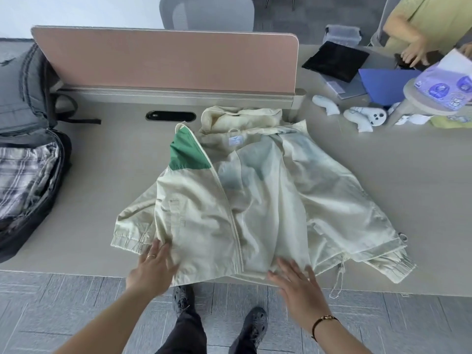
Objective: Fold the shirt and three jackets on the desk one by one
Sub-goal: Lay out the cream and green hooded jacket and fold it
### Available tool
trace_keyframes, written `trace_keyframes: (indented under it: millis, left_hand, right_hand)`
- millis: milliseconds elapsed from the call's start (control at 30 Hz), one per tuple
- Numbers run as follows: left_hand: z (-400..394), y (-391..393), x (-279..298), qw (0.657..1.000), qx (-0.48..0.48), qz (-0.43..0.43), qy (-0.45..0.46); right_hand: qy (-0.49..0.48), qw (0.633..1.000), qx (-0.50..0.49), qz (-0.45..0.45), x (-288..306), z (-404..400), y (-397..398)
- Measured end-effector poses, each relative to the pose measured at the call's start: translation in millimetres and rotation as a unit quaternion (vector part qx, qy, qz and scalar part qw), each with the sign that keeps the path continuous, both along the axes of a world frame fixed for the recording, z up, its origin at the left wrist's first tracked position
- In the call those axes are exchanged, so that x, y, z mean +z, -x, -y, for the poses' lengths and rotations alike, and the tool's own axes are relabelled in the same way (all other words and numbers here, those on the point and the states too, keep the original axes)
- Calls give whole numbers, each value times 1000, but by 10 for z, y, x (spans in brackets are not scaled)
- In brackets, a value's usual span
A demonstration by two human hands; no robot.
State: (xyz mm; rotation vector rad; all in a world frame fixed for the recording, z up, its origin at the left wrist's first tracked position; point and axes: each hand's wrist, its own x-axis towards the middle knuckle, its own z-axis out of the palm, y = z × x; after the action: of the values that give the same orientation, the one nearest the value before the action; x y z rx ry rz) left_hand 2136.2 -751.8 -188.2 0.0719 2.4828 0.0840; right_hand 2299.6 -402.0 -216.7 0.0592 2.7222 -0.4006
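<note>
Head camera, looking down: my left hand (153,267) and right hand (293,279) lie flat on the near hem of a cream windbreaker jacket (255,200) spread on the grey worktop (102,175). The fingers (159,249) of my left hand are straight and loosely spread, pressing the hem just beside the left cuff; those of my right are spread too, resting on the hem to the right of the zip (229,208). Neither hand pinches any cloth.

The jacket lies directly ahead of both hands, collar and hood (240,117) away from me, hem at the worktop's near edge. Its long axis runs from me toward the pink divider panel (166,57). Its left front panel is closed over the body and shows a green shoulder patch (187,154); the right panel is thrown open, showing pale lining. The right sleeve (370,226) fans out far to the side, its cuff well beyond my right hand, so that hand looks the nearer one for bringing the open panel across. The cloth is thin and creased, and a drawcord (338,279) dangles off the edge.

At left, an open black backpack (38,200) holds plaid fabric (23,175).
</note>
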Motion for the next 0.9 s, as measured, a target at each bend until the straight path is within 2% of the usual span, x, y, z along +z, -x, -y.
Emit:
trace_keyframes:
  millis: [100, 200, 333, 400, 433, 533, 667, 900]
  left_hand:
    - [5, 32, 45, 1000, 18, -4, 15]
    - [-2, 75, 86, 995, 85, -44, 8]
    - [118, 40, 5, 992, 100, -77, 0]
    - [113, -36, -59, 989, 108, -93, -32]
    - [85, -81, -97, 985, 118, -100, -70]
    - [-70, -224, -68, 975, 135, -95, -147]
    - [-35, -226, 36, 976, 139, -116, -118]
    - [303, 193, 341, 961, 177, -176, -120]
  right_hand:
    - [-23, 1000, 9, 11, -13, -208, -143]
    - [-22, 999, 11, 26, 43, -375, -305]
    - [-54, 997, 23, 41, 89, -533, -460]
    - [-32, 999, -7, 36, 176, -430, -374]
    - [-22, 999, -28, -7, 225, -335, -284]
    - [88, 990, -98, -56, 415, 70, 157]
    - [258, 946, -192, -40, 531, 530, 832]
    - [333, 916, -225, 15, 605, 924, 1567]
